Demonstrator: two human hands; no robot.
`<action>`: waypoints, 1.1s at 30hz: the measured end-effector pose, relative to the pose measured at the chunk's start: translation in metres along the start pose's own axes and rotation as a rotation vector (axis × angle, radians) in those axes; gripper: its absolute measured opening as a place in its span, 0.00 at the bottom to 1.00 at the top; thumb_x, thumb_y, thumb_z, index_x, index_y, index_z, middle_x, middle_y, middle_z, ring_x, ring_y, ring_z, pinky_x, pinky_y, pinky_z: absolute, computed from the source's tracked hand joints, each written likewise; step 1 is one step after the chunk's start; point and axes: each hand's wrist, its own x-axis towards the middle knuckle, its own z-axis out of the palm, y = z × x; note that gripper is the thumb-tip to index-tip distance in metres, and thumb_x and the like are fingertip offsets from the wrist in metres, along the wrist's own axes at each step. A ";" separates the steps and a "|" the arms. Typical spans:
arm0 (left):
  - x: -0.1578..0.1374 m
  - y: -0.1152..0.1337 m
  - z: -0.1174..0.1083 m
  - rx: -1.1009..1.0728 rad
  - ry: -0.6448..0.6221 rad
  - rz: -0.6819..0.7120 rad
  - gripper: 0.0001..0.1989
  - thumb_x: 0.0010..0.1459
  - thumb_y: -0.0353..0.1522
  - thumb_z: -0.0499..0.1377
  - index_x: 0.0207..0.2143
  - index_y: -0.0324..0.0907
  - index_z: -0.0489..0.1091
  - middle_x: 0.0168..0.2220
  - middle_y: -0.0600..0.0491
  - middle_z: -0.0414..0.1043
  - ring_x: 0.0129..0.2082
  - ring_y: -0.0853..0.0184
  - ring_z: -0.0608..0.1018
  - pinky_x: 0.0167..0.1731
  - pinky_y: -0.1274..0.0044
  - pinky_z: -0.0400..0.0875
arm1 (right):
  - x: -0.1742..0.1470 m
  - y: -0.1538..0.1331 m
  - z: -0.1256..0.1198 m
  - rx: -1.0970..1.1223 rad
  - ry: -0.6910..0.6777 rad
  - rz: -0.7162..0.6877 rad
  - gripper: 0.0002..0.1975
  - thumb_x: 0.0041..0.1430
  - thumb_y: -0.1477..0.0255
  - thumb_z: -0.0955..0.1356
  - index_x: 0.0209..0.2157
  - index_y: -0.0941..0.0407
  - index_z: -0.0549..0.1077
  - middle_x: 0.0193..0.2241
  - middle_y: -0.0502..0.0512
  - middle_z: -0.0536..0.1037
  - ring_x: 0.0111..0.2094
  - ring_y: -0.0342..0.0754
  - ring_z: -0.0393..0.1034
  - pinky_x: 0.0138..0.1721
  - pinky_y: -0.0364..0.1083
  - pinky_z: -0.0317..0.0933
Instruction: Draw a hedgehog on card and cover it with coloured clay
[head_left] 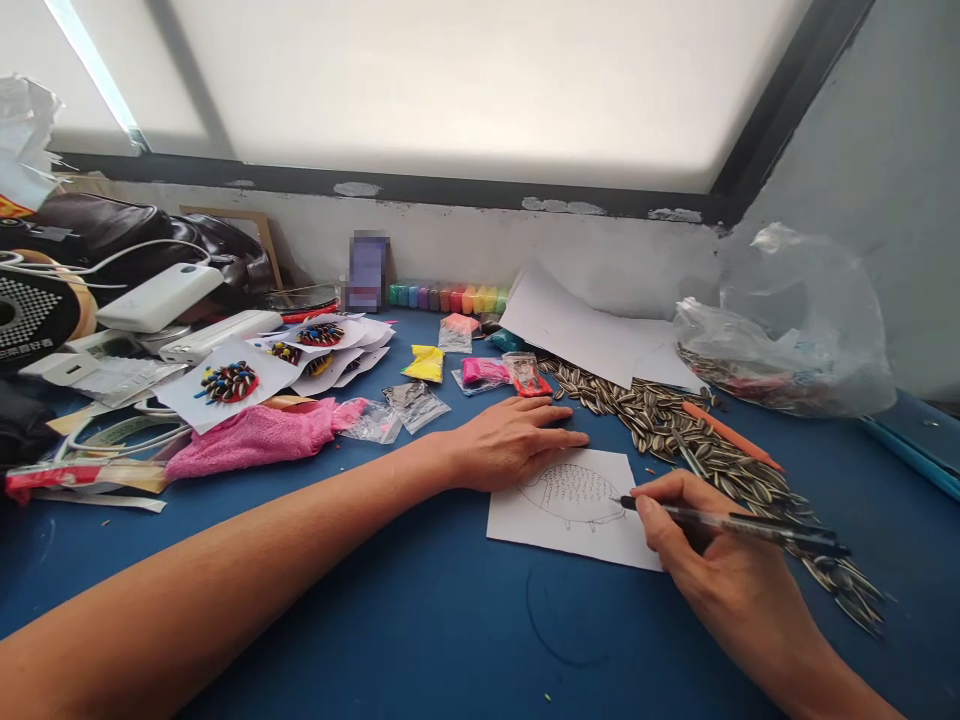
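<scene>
A white sheet of paper (525,519) lies on the blue table, with a line drawing of a rounded animal with short legs and many small marks inside it. My left hand (510,442) rests flat across the paper's upper left edge, fingers stretched out. In my right hand (716,560) is a black pen (720,519), its tip at the right end of the drawing. The curled fingers of that hand are partly hidden behind the pen and thumb. Striped sunflower seeds (667,425) lie in a long pile just beyond the paper and my right hand.
An orange pen (735,437) lies on the seeds. Small bags of yellow clay (425,363) and pink clay (484,371) sit beyond my left hand. Seed-decorated cards (229,385), a pink cloth (259,440) and a white power bank (160,298) crowd the left; a plastic bag (795,330) stands at right.
</scene>
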 end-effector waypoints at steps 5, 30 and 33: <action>0.000 0.000 -0.002 0.012 -0.033 0.010 0.19 0.70 0.34 0.46 0.61 0.47 0.64 0.65 0.44 0.58 0.65 0.57 0.62 0.62 0.65 0.57 | 0.001 -0.001 0.000 0.005 0.000 -0.022 0.12 0.57 0.59 0.64 0.27 0.51 0.72 0.17 0.46 0.69 0.17 0.44 0.62 0.19 0.43 0.56; 0.000 0.000 -0.002 -0.006 -0.036 0.002 0.19 0.71 0.34 0.46 0.60 0.48 0.64 0.65 0.44 0.57 0.65 0.56 0.62 0.62 0.64 0.57 | 0.003 -0.006 -0.003 0.087 0.050 0.073 0.13 0.54 0.60 0.64 0.23 0.52 0.70 0.13 0.45 0.64 0.13 0.42 0.57 0.14 0.42 0.50; 0.000 0.000 -0.002 -0.005 -0.034 0.001 0.19 0.71 0.35 0.45 0.60 0.47 0.65 0.65 0.44 0.58 0.64 0.57 0.62 0.62 0.64 0.57 | 0.005 -0.008 -0.005 0.064 0.052 0.105 0.13 0.52 0.60 0.63 0.21 0.52 0.69 0.11 0.45 0.62 0.12 0.42 0.55 0.13 0.42 0.48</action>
